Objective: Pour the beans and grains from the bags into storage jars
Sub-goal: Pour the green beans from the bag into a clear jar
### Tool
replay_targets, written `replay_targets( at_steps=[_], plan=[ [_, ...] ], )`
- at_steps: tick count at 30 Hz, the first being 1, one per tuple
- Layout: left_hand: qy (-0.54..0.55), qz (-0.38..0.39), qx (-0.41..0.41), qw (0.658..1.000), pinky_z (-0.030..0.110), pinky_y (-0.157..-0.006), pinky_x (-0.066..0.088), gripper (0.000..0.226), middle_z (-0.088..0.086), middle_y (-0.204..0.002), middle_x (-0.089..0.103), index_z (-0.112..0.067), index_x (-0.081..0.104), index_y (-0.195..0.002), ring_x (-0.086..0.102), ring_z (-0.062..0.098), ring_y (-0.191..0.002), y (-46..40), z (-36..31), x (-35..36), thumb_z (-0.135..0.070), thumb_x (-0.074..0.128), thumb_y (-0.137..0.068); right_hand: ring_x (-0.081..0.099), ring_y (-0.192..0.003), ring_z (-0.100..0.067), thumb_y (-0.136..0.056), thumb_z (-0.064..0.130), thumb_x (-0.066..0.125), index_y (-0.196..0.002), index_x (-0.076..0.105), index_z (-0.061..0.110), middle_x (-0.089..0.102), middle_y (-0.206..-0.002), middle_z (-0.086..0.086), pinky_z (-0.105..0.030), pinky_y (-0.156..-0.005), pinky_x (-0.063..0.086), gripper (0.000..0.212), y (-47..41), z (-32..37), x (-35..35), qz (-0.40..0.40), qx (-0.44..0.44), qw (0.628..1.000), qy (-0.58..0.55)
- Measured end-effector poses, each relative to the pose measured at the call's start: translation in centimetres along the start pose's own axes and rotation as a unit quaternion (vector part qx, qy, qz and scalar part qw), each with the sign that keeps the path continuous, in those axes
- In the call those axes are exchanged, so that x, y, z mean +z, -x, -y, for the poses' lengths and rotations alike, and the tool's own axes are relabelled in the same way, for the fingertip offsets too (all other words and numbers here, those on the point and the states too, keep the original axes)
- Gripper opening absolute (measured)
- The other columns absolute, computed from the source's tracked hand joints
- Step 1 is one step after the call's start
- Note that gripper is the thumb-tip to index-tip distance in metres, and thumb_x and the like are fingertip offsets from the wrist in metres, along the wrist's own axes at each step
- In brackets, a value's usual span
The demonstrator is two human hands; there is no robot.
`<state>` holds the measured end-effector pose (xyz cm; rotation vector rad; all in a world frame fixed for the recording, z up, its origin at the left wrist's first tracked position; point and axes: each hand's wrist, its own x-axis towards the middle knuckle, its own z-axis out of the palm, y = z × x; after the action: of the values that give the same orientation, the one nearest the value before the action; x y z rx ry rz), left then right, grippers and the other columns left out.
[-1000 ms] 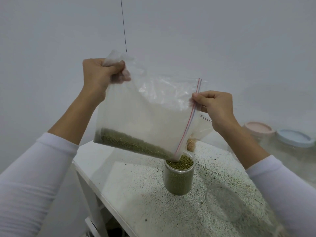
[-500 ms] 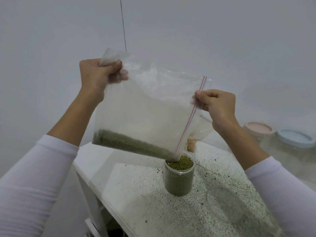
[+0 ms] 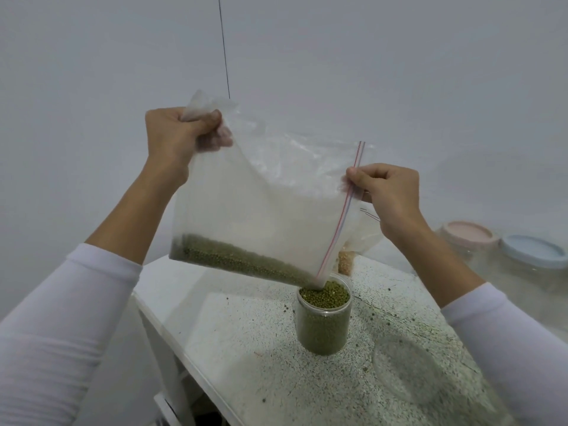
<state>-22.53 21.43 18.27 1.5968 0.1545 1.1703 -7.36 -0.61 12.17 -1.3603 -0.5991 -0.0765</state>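
Head view, the only one I've got. My left hand (image 3: 178, 133) is up high with the fingers curled tight round the bottom corner of the clear zip bag (image 3: 264, 204), so that corner is bunched in the fist and the rest of the bag hangs below and to the right of it. My right hand (image 3: 388, 192) sits lower, pinching the bag's mouth edge right at the red and blue zip strip (image 3: 341, 222); the thumb lies on top, and the fingers are curled behind the plastic.

So the bag is stretched between both grips, tilted with the open corner pointing down. The green beans (image 3: 233, 259) lie in a sloping band along the low edge of the bag, well below both hands, and run down to the open corner, which sits right at the rim of the jar (image 3: 324, 324). The jar stands upright on the speckled white table (image 3: 246, 348), about midway between its left edge and the right side. It's clear plastic and full of beans nearly to the rim.

A few loose beans lie scattered on the table around the jar. A clear lid (image 3: 405, 367) lies flat near the jar's right side. At the far right stand two hazy containers, one with a pink lid (image 3: 468, 233), one with a blue lid (image 3: 533, 250). Behind the bag there's something tan (image 3: 345, 262) at the table's back edge; I can't tell what it is.
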Motion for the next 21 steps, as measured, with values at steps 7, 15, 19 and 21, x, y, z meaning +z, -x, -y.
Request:
replay_targets(
  at_steps=[7,15,19,21],
  plan=[
    [0.003,-0.002,0.001,1.0,0.056,-0.087,0.052,0.025,-0.001,-0.055,0.066,-0.012,0.068,-0.06,0.066,0.019,-0.056,-0.3,0.4,-0.6,-0.008,0.069,-0.085,0.067,-0.064,-0.016,-0.083,0.007,0.07,-0.077,0.071,0.002,0.07,-0.077,-0.013,-0.023,-0.065,0.056,0.007,-0.1,0.4,0.2,0.016,0.002,1.0,-0.005],
    [0.04,-0.036,-0.037,0.998,0.051,-0.089,0.05,0.023,0.0,-0.056,0.066,-0.01,0.069,-0.061,0.066,0.018,-0.057,-0.7,1.9,-2.6,-0.006,0.069,-0.084,0.068,-0.06,-0.016,-0.083,0.006,0.069,-0.078,0.07,-0.002,0.069,-0.074,-0.012,-0.027,-0.066,0.058,0.01,-0.4,1.2,1.6,0.054,0.006,0.998,-0.009],
    [0.071,-0.054,-0.068,0.994,0.045,-0.088,0.053,0.034,0.001,-0.057,0.067,-0.011,0.071,-0.051,0.066,0.017,-0.058,-1.0,3.7,-4.2,-0.004,0.068,-0.084,0.069,-0.06,-0.018,-0.083,0.006,0.07,-0.079,0.069,-0.005,0.069,-0.073,-0.012,-0.025,-0.063,0.058,0.012,-0.7,1.8,3.1,0.073,-0.001,0.997,-0.001],
    [0.08,-0.057,-0.089,0.991,0.039,-0.084,0.054,0.037,0.0,-0.057,0.068,-0.013,0.071,-0.049,0.066,0.015,-0.057,-1.2,4.9,-5.1,-0.005,0.067,-0.085,0.07,-0.062,-0.019,-0.082,0.006,0.071,-0.08,0.069,-0.006,0.069,-0.073,-0.013,-0.024,-0.061,0.057,0.013,-0.8,2.1,4.1,0.091,-0.004,0.996,0.017]
  ],
)
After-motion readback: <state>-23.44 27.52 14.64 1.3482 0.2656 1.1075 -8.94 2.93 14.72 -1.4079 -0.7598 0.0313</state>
